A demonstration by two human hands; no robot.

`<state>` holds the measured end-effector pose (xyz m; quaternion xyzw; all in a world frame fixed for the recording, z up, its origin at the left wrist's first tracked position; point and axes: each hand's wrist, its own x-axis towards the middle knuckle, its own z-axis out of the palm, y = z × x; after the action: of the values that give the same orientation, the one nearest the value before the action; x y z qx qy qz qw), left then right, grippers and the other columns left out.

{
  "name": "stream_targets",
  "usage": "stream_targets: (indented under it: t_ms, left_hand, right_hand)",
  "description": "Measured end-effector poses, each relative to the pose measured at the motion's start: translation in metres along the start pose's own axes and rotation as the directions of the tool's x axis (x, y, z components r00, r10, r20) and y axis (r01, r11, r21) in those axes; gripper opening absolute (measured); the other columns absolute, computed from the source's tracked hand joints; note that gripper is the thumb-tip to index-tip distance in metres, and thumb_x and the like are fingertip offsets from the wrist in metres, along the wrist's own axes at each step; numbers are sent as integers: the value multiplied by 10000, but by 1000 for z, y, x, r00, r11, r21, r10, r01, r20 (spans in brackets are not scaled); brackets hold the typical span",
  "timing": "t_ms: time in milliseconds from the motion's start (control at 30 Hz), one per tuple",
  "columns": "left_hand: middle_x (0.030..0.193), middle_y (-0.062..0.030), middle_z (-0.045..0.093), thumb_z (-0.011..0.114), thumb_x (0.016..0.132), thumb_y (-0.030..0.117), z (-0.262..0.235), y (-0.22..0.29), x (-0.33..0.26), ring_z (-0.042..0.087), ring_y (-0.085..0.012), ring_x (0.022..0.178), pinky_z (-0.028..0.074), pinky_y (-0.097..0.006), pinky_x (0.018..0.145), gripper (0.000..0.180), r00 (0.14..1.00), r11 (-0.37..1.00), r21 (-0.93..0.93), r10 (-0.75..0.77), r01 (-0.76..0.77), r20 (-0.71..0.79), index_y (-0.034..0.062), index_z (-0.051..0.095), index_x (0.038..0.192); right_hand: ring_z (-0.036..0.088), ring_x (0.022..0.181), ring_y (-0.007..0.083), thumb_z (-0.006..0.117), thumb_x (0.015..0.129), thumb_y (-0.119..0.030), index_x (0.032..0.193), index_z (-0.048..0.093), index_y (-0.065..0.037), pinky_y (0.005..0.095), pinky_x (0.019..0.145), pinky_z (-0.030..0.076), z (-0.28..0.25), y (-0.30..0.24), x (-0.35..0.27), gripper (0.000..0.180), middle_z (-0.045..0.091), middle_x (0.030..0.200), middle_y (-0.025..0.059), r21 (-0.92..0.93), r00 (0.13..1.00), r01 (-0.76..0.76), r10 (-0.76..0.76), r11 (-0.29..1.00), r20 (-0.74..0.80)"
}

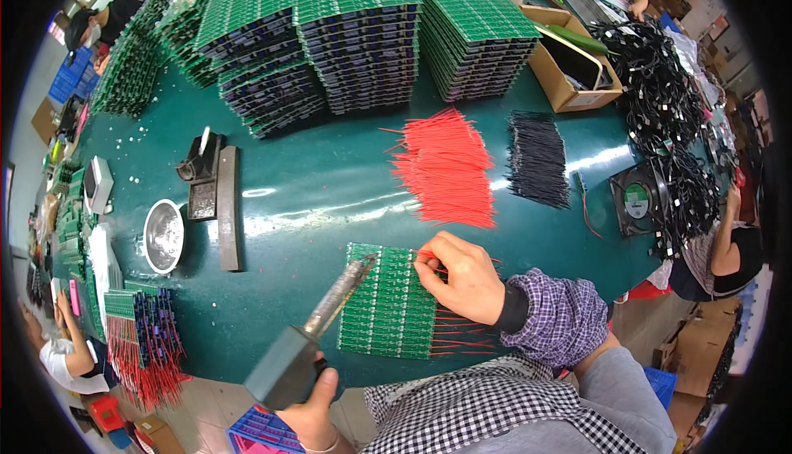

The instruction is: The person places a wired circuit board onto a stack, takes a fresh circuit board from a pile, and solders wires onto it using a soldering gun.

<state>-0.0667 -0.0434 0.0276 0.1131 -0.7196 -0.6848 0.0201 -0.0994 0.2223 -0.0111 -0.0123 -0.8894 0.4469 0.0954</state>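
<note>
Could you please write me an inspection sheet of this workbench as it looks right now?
Surface: dark green table, glossy, with small white specks at its left.
Job's things: green circuit board panel lies flat at the near edge, red wires sticking out of its right side; soldering iron tip is over the panel's top left.
Clutter: stacks of green boards, loose red wire pile, black wire pile, metal bowl, cardboard box, small fan.
Grippers: left hand grips the iron's handle; right hand pinches a red wire at the panel.
Cables: tangled black cables at right.
Surroundings: other people seated around the table.
</note>
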Motion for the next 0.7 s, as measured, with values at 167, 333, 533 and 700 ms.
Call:
stream_targets:
  t_ms: [167, 333, 533, 700]
  left_hand:
    - [958, -121, 674, 762, 705, -72, -3, -23, -18, 603, -144, 678, 489, -243, 576, 417, 994, 974, 225, 11, -36, 111, -43, 649, 1105]
    - [1009, -110, 699, 794, 739, -40, 5, -22, -22, 666, -184, 868, 527, -296, 797, 385, 983, 948, 311, 14, -71, 182, -32, 661, 1100]
    - [775, -88, 657, 808, 707, 47, 18, -29, -14, 628, -170, 619, 485, -288, 552, 237, 974, 932, 307, 143, -193, 178, -29, 689, 897]
    - [778, -86, 648, 797, 709, 33, 22, -26, -13, 616, -168, 609, 471, -282, 543, 233, 975, 944, 280, 127, -175, 182, -35, 690, 904]
  right_hand:
    - [669, 694, 261, 661, 851, -46, 876, 577, 12, 389, 617, 519, 0, 0, -1, 106, 601, 815, 118, 5, 1000, -1, 1, 1000, 10]
    - [645, 685, 215, 673, 830, 1, 846, 583, 26, 332, 613, 521, -1, 0, 0, 95, 599, 802, 114, 32, 999, -36, 36, 999, 0]
    - [648, 689, 216, 667, 813, 18, 848, 582, 30, 334, 618, 527, 1, 1, 0, 93, 603, 808, 115, 35, 999, -38, 39, 999, -4]
    - [653, 694, 219, 665, 807, 22, 850, 582, 29, 334, 620, 531, 2, 2, 0, 93, 606, 816, 116, 9, 999, -32, 32, 999, -3]
